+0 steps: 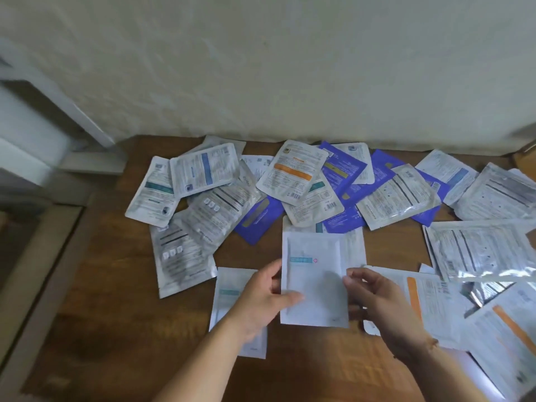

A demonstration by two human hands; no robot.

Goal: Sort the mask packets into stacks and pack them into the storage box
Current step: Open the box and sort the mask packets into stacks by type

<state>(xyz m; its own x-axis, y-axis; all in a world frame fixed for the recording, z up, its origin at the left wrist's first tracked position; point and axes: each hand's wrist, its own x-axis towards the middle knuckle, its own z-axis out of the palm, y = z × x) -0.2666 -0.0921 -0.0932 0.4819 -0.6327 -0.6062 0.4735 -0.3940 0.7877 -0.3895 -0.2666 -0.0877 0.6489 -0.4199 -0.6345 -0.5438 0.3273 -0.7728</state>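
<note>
A white mask packet (314, 281) with a pale blue label is held above the wooden table (116, 329). My left hand (261, 300) grips its left edge, thumb on top. My right hand (377, 303) pinches its right edge. A similar white packet (229, 288) lies flat under my left hand. Behind, several silver packets (203, 169), purple packets (258, 221) and an orange-striped packet (293, 172) lie scattered in overlapping heaps. No storage box is in sight.
More silver and orange-striped packets (478, 250) pile up at the right, reaching the frame's edge. A pale wall (290, 68) runs along the table's far side. The table's left edge (43, 285) drops off beside a white piece of furniture (34, 134).
</note>
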